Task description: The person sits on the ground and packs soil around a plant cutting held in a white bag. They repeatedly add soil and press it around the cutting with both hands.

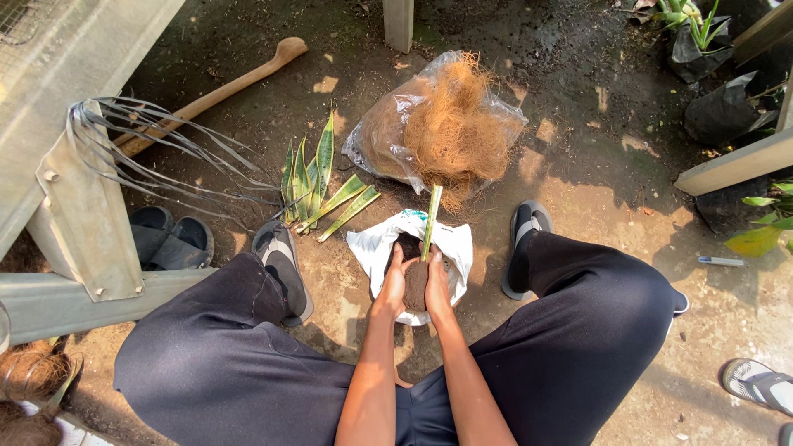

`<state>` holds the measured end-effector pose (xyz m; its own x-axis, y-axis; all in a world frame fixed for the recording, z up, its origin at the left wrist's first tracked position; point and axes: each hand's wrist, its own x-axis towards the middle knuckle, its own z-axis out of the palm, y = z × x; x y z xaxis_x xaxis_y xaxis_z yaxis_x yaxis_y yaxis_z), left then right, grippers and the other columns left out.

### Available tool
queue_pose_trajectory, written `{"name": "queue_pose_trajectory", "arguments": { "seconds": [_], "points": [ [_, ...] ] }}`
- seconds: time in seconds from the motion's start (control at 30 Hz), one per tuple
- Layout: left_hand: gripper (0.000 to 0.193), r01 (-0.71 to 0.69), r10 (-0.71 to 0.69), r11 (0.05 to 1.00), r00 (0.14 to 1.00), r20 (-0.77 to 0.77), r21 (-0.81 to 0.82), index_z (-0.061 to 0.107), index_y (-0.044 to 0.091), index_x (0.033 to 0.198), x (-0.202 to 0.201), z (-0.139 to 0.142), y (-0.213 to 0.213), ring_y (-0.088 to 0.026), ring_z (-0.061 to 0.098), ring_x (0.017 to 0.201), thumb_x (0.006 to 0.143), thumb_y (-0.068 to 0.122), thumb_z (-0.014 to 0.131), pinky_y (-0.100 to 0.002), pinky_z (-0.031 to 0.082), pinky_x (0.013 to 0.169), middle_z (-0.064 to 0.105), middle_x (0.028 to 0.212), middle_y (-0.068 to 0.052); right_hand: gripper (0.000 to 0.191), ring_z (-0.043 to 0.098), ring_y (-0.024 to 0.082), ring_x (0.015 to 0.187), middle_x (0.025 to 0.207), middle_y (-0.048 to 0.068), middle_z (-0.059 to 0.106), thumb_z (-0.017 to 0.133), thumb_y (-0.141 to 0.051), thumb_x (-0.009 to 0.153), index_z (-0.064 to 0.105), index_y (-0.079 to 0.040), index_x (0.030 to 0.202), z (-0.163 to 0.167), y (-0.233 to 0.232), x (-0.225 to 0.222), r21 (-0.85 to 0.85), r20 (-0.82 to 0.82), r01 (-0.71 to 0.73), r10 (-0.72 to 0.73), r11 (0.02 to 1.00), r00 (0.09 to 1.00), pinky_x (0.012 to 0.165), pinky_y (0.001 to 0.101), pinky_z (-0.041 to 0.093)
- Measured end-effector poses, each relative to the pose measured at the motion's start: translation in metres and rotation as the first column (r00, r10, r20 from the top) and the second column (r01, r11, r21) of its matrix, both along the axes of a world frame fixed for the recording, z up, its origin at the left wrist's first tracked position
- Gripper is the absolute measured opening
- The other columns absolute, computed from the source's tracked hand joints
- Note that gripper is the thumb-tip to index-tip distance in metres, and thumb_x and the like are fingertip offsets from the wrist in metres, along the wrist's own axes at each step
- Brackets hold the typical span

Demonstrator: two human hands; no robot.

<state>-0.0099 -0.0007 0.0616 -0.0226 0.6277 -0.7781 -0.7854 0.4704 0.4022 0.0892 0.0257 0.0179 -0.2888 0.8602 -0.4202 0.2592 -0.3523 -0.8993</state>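
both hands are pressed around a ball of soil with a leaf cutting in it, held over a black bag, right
Not quite: the head view shows the bag under the hands is white, not black. The rest holds: the left hand and right hand are cupped around the soil ball with the leaf cutting standing in it.

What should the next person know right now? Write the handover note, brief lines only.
Left hand and right hand: both cupped around a ball of dark soil holding one upright leaf cutting, over the white bag.
Nearby: more leaf cuttings on the ground to the left, coconut fibre in a clear bag ahead.
Done: one cutting packed in soil.
Left: loose cuttings untouched.
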Motion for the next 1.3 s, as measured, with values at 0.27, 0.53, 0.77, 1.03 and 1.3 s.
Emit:
{"name": "queue_pose_trajectory", "arguments": {
  "seconds": [0.27, 0.53, 0.77, 1.03, 1.3],
  "points": [
    [0.06, 0.054, -0.044, 0.998, 0.961, -0.272, 0.029, 0.069, -0.005, 0.121, 0.008, -0.008, -0.001, -0.022, 0.065, 0.103, 0.106, 0.047, 0.043, -0.035, 0.048, 0.094, 0.072, 0.113, -0.014, 0.056, 0.046, 0.037, 0.135, 0.142, 0.022, 0.052, 0.025, -0.038, 0.11, 0.058, 0.0, 0.138, -0.003, -0.006, 0.004, 0.355, 0.216, 0.025, -0.108, 0.935, 0.97, 0.115, 0.0443, 0.032],
    [0.05, 0.073, -0.066, 0.997, 0.919, -0.39, 0.003, 0.072, -0.006, 0.109, 0.017, -0.003, 0.002, -0.021, 0.065, 0.085, 0.107, 0.035, 0.044, -0.036, 0.052, 0.081, 0.073, 0.095, -0.013, 0.051, 0.062, 0.03, 0.104, 0.109, 0.02, 0.068, 0.035, -0.035, 0.111, 0.069, 0.003, 0.113, 0.001, -0.005, 0.007, 0.289, 0.152, 0.055, -0.103, 0.956, 0.983, 0.096, 0.0398, 0.045],
    [0.048, 0.072, -0.049, 0.996, 0.943, -0.329, 0.058, 0.068, 0.003, 0.131, 0.011, -0.002, 0.001, -0.018, 0.061, 0.113, 0.105, 0.035, 0.043, -0.034, 0.043, 0.102, 0.07, 0.121, -0.013, 0.052, 0.062, 0.015, 0.084, 0.09, 0.007, 0.07, 0.041, -0.043, 0.107, 0.073, -0.002, 0.109, 0.004, -0.003, 0.005, 0.002, 0.024, 0.118, -0.118, 0.993, 0.993, 0.078, 0.0321, 0.047],
    [0.05, 0.212, -0.209, 0.976, 0.888, -0.41, -0.038, 0.063, 0.0, 0.135, 0.013, -0.001, 0.002, -0.027, 0.062, 0.121, 0.105, 0.032, 0.038, -0.04, 0.043, 0.108, 0.07, 0.126, -0.024, 0.056, 0.048, 0.018, 0.075, 0.08, 0.009, 0.056, 0.04, -0.044, 0.111, 0.075, -0.001, 0.111, -0.002, -0.006, 0.008, -0.023, 0.151, 0.116, -0.111, 0.993, 0.982, 0.072, 0.0359, 0.042],
    [0.047, 0.216, -0.187, 0.976, 0.895, -0.404, 0.027, 0.069, 0.002, 0.127, 0.011, -0.005, 0.001, -0.021, 0.066, 0.101, 0.104, 0.031, 0.04, -0.035, 0.048, 0.093, 0.074, 0.108, -0.015, 0.057, 0.065, 0.019, 0.092, 0.098, 0.011, 0.074, 0.035, -0.042, 0.109, 0.075, -0.002, 0.116, -0.002, -0.007, 0.01, 0.038, 0.113, 0.054, -0.058, 0.998, 0.992, 0.086, 0.0323, 0.048]
  ]
}}
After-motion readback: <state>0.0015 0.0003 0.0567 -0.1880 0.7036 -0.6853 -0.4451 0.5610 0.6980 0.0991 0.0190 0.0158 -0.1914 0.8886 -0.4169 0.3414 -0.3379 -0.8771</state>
